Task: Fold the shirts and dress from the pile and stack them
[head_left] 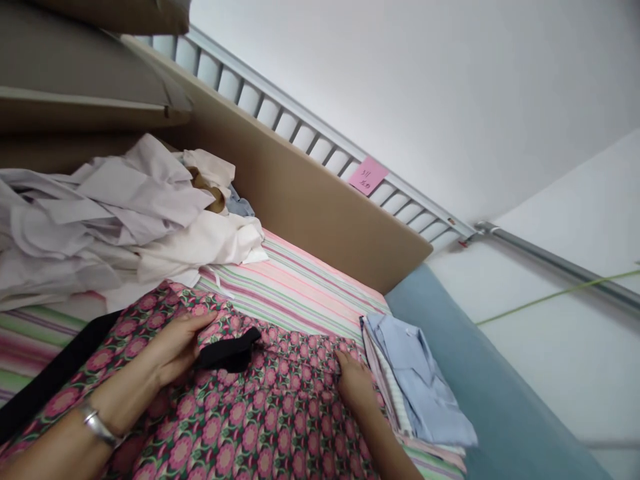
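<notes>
Floral garment [260,413] — left hand [173,350] gripping beside black trim [227,353] — right hand [355,380] atop

Under your hands lies a pink-and-green floral garment [260,413] with a black trim [227,353], on a pink, green and white striped sheet [300,287]; beside it are pale blue folded shirts [420,380].

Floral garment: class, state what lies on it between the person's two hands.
Head view: a black fabric strip lies on the floral garment between left hand and right hand, nearer the left.

garment [260,413] on the bed [300,287], heap of clothes [110,213] behind-left of it, folded shirts [425,387] just right of it
</notes>
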Motion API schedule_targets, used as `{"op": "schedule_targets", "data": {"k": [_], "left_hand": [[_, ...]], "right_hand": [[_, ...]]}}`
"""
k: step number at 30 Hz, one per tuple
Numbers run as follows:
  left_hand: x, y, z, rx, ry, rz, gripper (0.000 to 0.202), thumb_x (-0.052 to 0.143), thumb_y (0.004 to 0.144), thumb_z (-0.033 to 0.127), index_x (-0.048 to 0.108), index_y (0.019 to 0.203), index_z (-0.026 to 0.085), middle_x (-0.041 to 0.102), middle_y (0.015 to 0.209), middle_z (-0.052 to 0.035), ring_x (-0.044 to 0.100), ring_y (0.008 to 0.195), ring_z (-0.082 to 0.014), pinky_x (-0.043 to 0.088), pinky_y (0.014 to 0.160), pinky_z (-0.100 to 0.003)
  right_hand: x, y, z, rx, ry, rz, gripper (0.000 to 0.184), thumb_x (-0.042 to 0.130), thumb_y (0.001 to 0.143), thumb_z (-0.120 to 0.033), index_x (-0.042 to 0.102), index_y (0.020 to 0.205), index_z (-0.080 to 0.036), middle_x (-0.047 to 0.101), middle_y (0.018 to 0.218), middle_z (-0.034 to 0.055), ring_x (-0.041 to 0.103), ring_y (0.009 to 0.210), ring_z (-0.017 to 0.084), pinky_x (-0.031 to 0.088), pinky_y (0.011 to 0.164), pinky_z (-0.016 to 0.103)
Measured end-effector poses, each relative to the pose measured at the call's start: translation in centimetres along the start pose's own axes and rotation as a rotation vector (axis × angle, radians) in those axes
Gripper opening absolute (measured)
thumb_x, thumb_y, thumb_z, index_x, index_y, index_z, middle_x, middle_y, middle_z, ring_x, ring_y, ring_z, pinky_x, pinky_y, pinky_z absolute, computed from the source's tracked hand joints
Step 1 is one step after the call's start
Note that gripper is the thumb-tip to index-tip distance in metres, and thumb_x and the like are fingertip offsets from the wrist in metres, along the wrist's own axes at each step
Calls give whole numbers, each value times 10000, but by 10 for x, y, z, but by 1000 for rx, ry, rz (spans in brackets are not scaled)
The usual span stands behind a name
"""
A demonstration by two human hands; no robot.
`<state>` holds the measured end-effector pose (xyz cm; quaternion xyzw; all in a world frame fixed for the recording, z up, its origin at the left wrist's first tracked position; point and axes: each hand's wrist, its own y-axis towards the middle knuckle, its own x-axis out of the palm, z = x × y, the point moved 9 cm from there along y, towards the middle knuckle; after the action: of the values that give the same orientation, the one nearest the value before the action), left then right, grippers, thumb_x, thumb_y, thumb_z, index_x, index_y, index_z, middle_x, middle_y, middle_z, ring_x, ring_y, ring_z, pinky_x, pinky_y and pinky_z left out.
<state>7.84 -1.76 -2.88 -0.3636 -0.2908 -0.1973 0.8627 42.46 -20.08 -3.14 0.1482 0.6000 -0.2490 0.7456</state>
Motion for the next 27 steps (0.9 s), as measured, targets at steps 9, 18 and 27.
{"op": "schedule_targets", "data": {"k": [9, 18, 27], "left_hand": [[-1, -21, 5, -62, -70, -63, 155, 550, 805, 22, 692, 842, 71, 725, 747, -109, 702, 647, -213, 608, 636, -317], [-26, -28, -19, -126, 10, -111, 90, 632, 763, 41, 673, 836, 70, 726, 853, -133, 708, 770, -222, 612, 711, -310], [-40, -36, -22, -141, 198, -99, 108, 755, 635, 113, 667, 694, 98, 653, 546, -43, 657, 526, -204, 552, 444, -258]], "right_hand": [[-68, 8, 54, 133, -40, 184, 438, 320, 855, -154, 570, 1210, -213, 625, 1218, 94, 540, 1140, 211, 170, 1082, 464], [-25, -16, 48, 91, -65, 89, 439, 336, 820, -118, 609, 1157, -187, 646, 1178, 111, 565, 1116, 219, 223, 1059, 476], [-21, -29, 60, 148, -4, 5, 455, 329, 806, -96, 621, 1147, -169, 646, 1178, 124, 568, 1131, 249, 269, 1047, 493]]}}
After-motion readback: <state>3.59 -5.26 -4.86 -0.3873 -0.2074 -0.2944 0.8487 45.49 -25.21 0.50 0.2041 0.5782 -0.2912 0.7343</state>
